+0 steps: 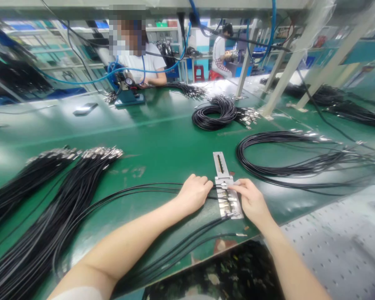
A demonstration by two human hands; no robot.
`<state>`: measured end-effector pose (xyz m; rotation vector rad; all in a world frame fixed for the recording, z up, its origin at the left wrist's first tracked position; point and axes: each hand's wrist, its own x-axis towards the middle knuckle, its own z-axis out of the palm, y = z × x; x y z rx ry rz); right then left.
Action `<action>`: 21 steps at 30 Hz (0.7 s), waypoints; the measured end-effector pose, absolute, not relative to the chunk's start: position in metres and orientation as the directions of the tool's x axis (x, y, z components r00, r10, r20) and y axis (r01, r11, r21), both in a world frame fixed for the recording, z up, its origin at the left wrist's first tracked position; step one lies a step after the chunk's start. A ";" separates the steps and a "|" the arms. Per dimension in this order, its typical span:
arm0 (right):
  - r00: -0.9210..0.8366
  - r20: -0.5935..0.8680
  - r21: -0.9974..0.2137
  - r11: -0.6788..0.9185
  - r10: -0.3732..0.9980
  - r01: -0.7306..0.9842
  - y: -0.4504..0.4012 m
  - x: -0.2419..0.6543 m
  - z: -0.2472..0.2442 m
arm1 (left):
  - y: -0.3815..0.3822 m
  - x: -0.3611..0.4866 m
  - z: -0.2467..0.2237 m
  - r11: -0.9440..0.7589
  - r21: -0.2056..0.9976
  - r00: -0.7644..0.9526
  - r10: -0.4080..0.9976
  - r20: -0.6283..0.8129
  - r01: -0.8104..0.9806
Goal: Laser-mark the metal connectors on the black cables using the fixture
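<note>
A slotted metal fixture (231,206) lies on the green table, its hinged cover (219,163) swung away toward the far side. Several black cables (137,187) run in from the left, and silver connectors sit in the slots. My left hand (195,191) is closed around a black cable just left of the fixture. On the other side my right hand (250,200) pinches with thumb and forefinger at a silver cable connector (224,186) in an upper slot. Nearer to me, a loose cable ends in a bare silver tip (241,235).
Cable bundles (90,179) spread over the left of the table. Coiled cables (215,114) and looped cables (253,154) lie right of centre. Across the table, a person (153,62) works beside a small blue press (128,98). A phone (85,109) lies at far left.
</note>
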<state>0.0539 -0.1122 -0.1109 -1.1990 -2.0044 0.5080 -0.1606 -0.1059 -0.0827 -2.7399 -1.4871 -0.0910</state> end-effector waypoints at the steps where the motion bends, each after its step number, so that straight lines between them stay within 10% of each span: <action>1: -0.310 0.384 -0.630 0.492 0.870 0.601 -0.112 0.054 -0.112 | -0.106 -0.160 -0.083 -0.553 0.005 0.551 0.832 0.067 0.833; 21: -0.316 0.436 -0.506 0.519 0.843 0.688 -0.107 0.050 -0.121 | -0.105 -0.160 -0.080 -0.556 0.174 0.564 0.826 0.004 0.813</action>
